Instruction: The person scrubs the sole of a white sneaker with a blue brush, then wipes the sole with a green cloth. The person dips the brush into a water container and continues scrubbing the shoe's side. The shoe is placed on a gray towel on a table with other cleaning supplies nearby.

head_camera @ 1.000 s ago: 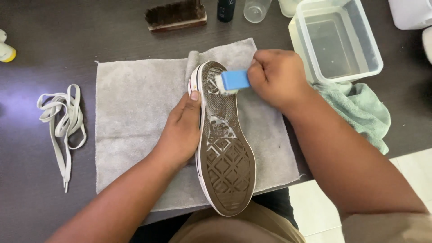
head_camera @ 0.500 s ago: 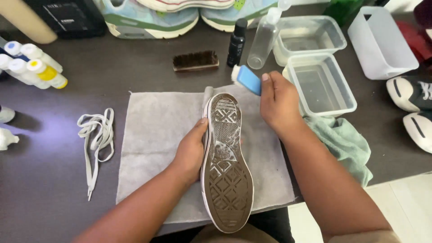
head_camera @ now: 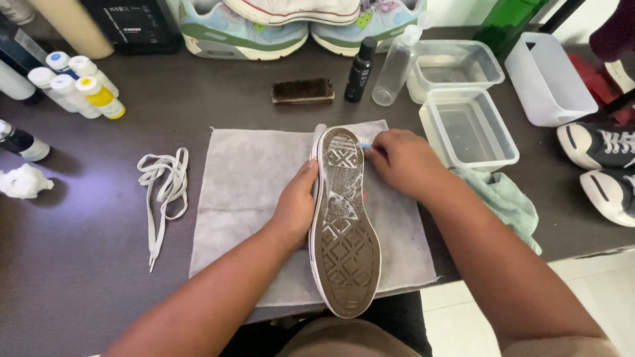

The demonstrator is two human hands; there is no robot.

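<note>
Grey towel (head_camera: 251, 185); right hand (head_camera: 400, 162) mostly hides blue brush (head_camera: 365, 143) at shoe (head_camera: 344, 225).

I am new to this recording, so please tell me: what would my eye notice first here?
First, the shoe turned sole-up on a grey towel at the centre, steadied by the left hand while the right hand presses a blue brush near its toe. Loose white laces lie left of the towel.
</note>
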